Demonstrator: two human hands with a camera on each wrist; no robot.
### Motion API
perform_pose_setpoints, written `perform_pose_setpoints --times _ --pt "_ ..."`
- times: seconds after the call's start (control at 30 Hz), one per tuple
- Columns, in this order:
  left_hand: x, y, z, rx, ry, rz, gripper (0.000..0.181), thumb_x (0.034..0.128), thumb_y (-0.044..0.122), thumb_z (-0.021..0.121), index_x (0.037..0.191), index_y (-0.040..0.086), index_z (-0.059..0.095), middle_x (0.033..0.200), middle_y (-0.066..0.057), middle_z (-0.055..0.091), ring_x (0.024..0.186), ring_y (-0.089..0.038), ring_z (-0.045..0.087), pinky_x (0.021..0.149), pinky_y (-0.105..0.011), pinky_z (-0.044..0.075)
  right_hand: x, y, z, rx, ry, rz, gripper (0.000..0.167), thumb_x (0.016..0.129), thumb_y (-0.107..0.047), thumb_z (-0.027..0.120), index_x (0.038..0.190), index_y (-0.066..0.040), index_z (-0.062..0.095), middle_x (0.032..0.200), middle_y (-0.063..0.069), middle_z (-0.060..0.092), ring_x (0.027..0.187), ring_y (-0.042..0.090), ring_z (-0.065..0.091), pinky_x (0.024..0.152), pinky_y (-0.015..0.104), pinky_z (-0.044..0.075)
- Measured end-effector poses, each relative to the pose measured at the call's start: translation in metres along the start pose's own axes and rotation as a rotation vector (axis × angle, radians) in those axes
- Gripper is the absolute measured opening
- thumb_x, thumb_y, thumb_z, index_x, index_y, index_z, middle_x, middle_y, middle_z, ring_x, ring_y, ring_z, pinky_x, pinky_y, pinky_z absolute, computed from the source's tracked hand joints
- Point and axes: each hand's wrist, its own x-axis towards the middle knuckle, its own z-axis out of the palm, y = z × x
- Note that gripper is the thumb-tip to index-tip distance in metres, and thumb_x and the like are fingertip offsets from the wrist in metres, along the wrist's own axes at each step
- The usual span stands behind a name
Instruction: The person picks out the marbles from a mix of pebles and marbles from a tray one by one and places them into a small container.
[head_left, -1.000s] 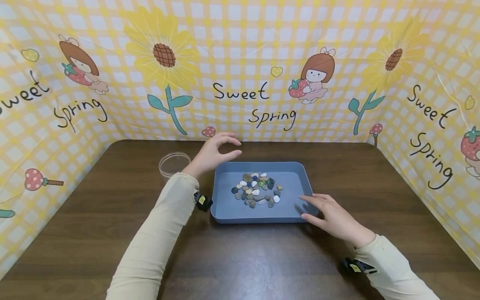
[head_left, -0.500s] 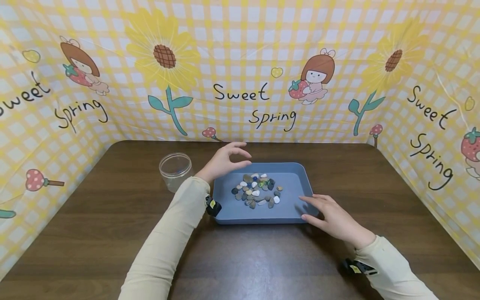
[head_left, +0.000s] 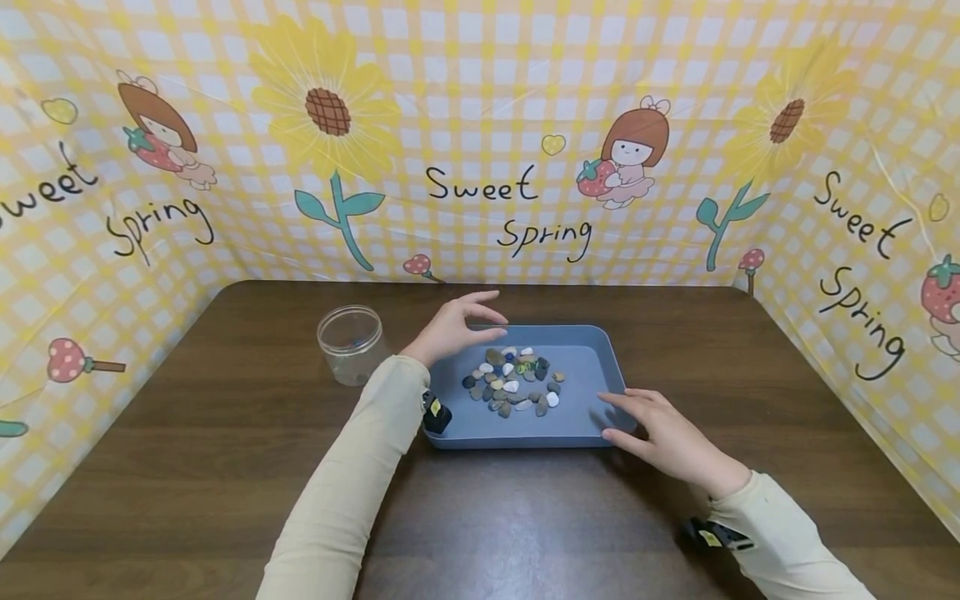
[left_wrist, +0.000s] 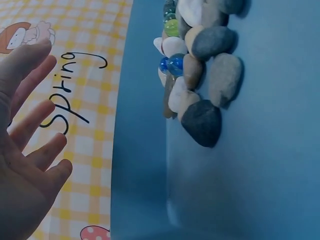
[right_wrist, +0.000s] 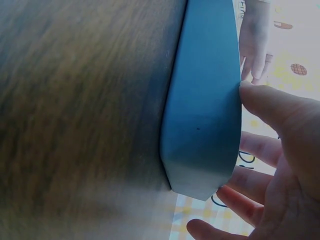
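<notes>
On the table (head_left: 187,433) sits the tray (head_left: 581,371). The right hand (head_left: 663,429), fingers loose, is at its right side; the left hand (head_left: 453,327), empty, is over its far-left edge. The jar (head_left: 352,367), left, shows something blue inside; stones (left_wrist: 225,77) and marbles (left_wrist: 176,65) lie unseparated in the tray.

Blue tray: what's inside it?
In the tray: pebbles, mostly grey, tan and white, with blue marbles and green marbles among them. The floor beneath them is covered; left hand and black wrist device hide part of its left side.

Pebbles (head_left: 512,387) lie clustered in the blue tray (head_left: 581,358); apparently marbles (left_wrist: 176,65) too.
</notes>
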Motion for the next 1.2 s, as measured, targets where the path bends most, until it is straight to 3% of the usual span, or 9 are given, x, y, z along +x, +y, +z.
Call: perform_pose_setpoints --times 0.27,0.6,0.93,1.2 --pt "0.001 -0.006 0.004 0.056 -0.072 0.028 0.029 0.0837 0.025 0.07 0.108 0.009 0.071 0.151 -0.003 0.035 0.143 -0.028 0.025 0.114 -0.051 0.025 0.0 0.0 0.0 0.0 0.0 -0.012 0.051 0.09 -0.036 0.059 0.134 -0.011 0.051 0.132 0.013 0.057 0.127 0.037 0.041 0.099 0.055 0.04" --pt "0.003 -0.014 0.011 0.057 -0.143 0.025 0.023 0.0824 0.023 0.071 0.103 0.013 0.073 0.148 -0.002 0.04 0.146 -0.021 0.016 0.118 -0.049 0.016 0.0 0.0 0.001 -0.004 -0.001 -0.008 0.051 0.09 -0.036 0.06 0.134 -0.011 0.051 0.131 0.013 0.057 0.127 0.037 0.041 0.099 0.055 0.04" --pt "0.0 -0.014 0.016 0.041 -0.196 0.055 0.023 0.0833 0.02 0.07 0.104 0.009 0.072 0.143 -0.005 0.048 0.141 -0.024 0.031 0.115 -0.049 0.024 0.0 0.0 0.001 0.003 -0.002 -0.003 0.051 0.09 -0.037 0.059 0.134 -0.011 0.051 0.131 0.013 0.057 0.128 0.037 0.04 0.1 0.055 0.039" --pt "-0.001 -0.016 0.019 0.058 -0.223 0.045 0.023 0.0822 0.02 0.071 0.103 0.01 0.073 0.138 -0.006 0.052 0.135 -0.024 0.041 0.112 -0.046 0.031 0.0 0.001 0.001 0.003 0.0 -0.005 0.051 0.09 -0.036 0.06 0.134 -0.011 0.051 0.131 0.013 0.057 0.128 0.037 0.04 0.099 0.055 0.04"
